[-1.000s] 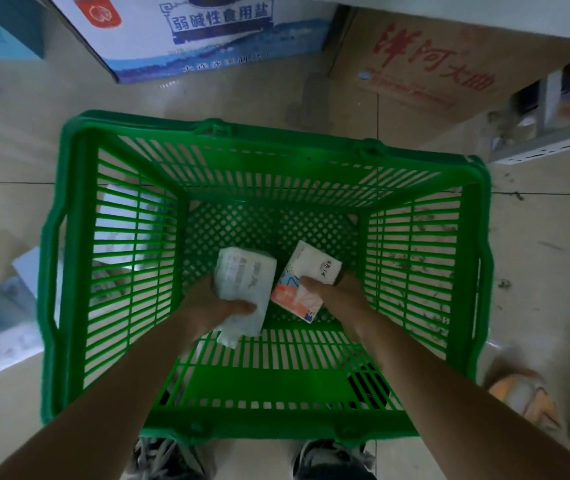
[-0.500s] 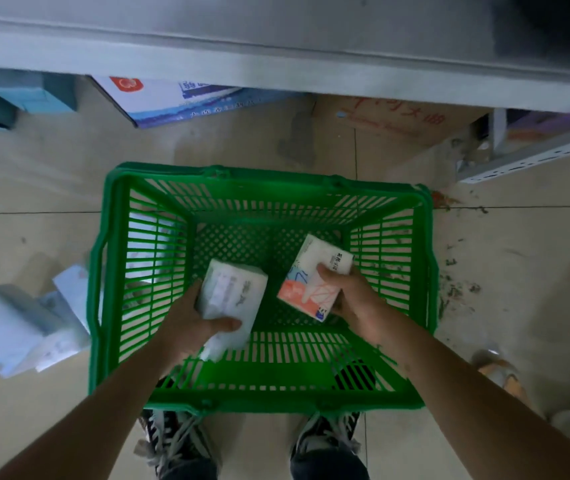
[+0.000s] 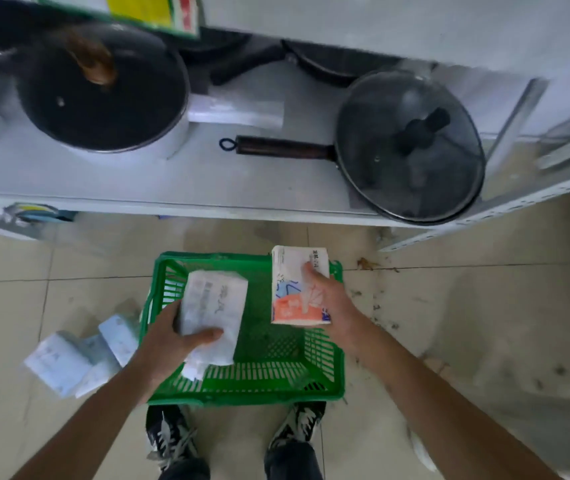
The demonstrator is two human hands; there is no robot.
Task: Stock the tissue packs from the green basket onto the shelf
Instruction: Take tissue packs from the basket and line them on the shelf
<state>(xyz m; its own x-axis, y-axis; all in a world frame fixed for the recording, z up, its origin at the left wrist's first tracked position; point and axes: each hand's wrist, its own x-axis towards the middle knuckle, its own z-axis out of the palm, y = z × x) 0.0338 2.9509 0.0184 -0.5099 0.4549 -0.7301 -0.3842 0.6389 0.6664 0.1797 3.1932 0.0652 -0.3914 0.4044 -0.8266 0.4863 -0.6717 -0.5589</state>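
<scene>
With both hands full, it's the carry to the shelf (image 3: 207, 188)!
Left hand (image 3: 169, 341) grips a white tissue pack (image 3: 212, 317), right hand (image 3: 328, 299) an orange-printed pack (image 3: 294, 289), above the green basket (image 3: 242, 393); next, find bare space between the pans.

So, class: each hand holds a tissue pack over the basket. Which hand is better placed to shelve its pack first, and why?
Probably the right hand. Its pack is already raised past the basket rim, nearer the shelf. The left hand holds its pack lower and further back.
</scene>
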